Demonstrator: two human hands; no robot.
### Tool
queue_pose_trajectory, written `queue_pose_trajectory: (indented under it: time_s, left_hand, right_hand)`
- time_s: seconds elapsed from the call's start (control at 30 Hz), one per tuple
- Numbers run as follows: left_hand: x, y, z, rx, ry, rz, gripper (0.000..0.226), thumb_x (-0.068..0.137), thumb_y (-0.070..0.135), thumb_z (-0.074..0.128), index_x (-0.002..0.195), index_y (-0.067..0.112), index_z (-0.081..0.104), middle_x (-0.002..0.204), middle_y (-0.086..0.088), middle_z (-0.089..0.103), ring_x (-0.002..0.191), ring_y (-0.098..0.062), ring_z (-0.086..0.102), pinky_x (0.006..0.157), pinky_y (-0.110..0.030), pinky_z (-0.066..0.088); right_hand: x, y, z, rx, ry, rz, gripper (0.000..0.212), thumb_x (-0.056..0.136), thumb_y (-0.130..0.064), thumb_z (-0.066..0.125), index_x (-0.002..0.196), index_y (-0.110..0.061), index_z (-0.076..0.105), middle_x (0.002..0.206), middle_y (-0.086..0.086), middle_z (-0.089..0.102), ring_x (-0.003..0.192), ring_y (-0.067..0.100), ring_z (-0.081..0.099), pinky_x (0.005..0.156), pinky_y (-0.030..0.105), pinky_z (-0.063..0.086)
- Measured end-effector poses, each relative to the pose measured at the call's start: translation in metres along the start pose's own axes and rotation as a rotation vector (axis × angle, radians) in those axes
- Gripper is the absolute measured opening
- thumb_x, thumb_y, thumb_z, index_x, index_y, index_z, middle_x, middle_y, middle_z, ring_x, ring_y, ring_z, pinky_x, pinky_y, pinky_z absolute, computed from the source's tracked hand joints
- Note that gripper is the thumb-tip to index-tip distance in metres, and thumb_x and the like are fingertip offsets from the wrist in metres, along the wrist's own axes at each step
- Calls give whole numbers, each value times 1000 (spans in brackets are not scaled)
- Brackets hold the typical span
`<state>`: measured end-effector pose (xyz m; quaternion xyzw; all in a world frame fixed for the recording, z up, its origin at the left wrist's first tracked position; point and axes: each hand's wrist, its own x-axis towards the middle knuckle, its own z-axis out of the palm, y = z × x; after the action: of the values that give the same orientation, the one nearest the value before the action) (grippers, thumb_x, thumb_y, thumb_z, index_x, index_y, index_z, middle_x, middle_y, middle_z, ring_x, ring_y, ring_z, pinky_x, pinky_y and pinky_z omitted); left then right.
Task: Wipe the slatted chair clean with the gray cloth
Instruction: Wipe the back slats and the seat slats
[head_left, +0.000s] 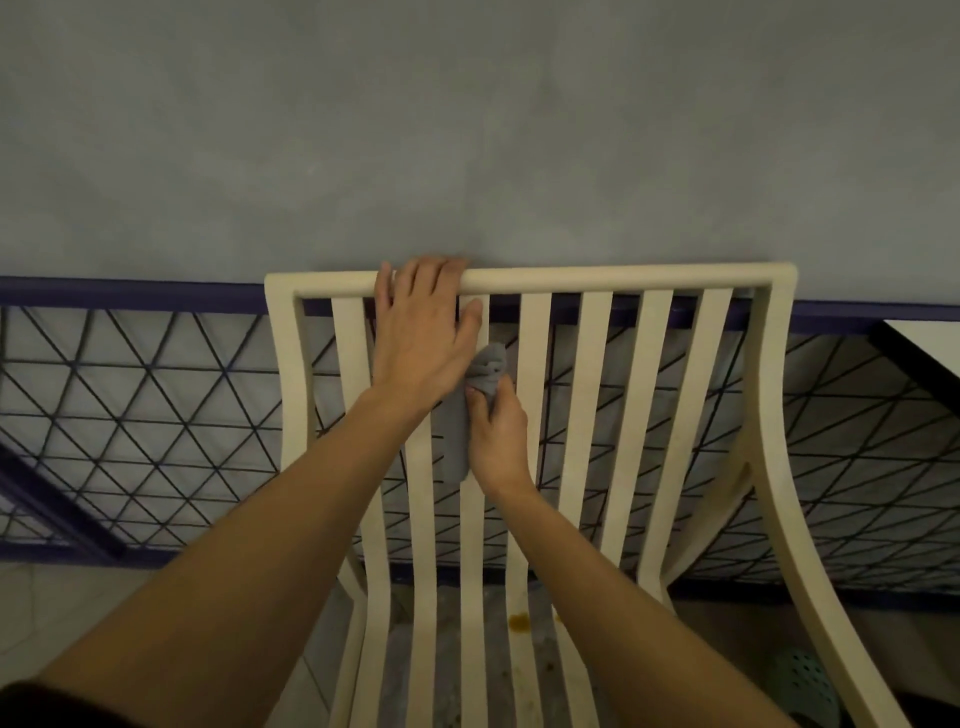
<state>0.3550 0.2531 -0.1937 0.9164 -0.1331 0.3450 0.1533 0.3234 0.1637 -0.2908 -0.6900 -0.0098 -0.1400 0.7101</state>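
With our left hand (421, 332) hooked over the slatted chair (597, 278) top rail, right hand (496, 431) should keep the bunched gray cloth (475, 400) pinched against one slat, stroking full length.

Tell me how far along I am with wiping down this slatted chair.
No part can be called finished; no slat looks visibly cleaner than another. In hand: your right hand grips the gray cloth against a middle back slat while your left hand holds the top rail. Left: at least the orange-brown stain on a seat slat.
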Motion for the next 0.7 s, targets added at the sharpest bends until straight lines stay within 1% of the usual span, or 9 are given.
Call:
queue_pose_trajectory:
  time_s: [0.13,0.2,0.27,0.33,0.4,0.5,0.57,0.6,0.7]
  left_hand:
    - [0,0,2,37,19,5,44,95,39,42,134,18,48,131,-2,51,128,-22,38,119,-44,9]
    - [-1,-1,3,64,18,24,46,95,39,43,135,18,47,131,-3,50,128,-22,38,119,-44,9]
    - [-1,1,3,73,19,15,46,95,40,42,134,18,47,131,-3,50,128,-22,37,119,-44,9]
    - [1,3,3,68,24,-2,46,97,43,38,134,18,48,131,-3,50,128,-22,37,119,-45,9]
    - [0,3,3,58,27,-3,48,98,46,35,134,18,49,131,-2,51,128,-22,37,119,-44,9]
    - [-1,4,3,51,24,-5,51,97,48,29,134,18,49,131,-2,50,129,-23,37,119,-44,8]
    - [0,4,1,45,15,-13,53,97,49,27,134,18,48,133,-2,49,130,-23,36,119,-44,6]
    - [0,4,0,40,8,-15,53,97,49,26,134,18,47,134,-2,48,131,-23,35,119,-44,5]
    - [1,3,-2,31,-12,-14,55,97,50,22,136,20,46,136,-2,48,134,-21,34,119,-43,4]
  right_hand:
    - [-22,28,-5,-56,-20,70,11,102,-15,44,107,-16,54,98,8,65,92,20,63,85,32,53]
    - [-32,38,-7,-79,-38,104,11,102,-15,44,108,-17,53,97,3,63,91,16,62,86,30,51]
    - [-38,43,-11,-111,-61,133,12,102,-16,45,112,-18,51,97,1,62,91,14,60,82,21,51]
    - [-35,40,-15,-125,-96,149,17,101,-16,46,117,-15,51,99,-1,61,89,6,58,77,9,47]
    - [-28,34,-20,-149,-149,147,15,101,-14,46,115,-15,51,97,-2,60,85,-1,56,72,2,44]
    - [-14,18,-22,-210,-175,133,6,101,-16,46,104,-14,51,93,5,62,82,13,60,65,11,48]
    - [1,-2,-17,-235,-135,73,9,101,-19,47,102,-11,51,90,3,62,82,15,60,59,10,46]
    - [12,-16,-14,-213,-115,40,13,101,-21,47,104,-10,52,92,3,63,84,14,61,62,11,47]
    - [41,-58,-4,-107,-71,-12,26,102,-30,44,116,-11,55,103,5,67,92,13,65,76,23,53]
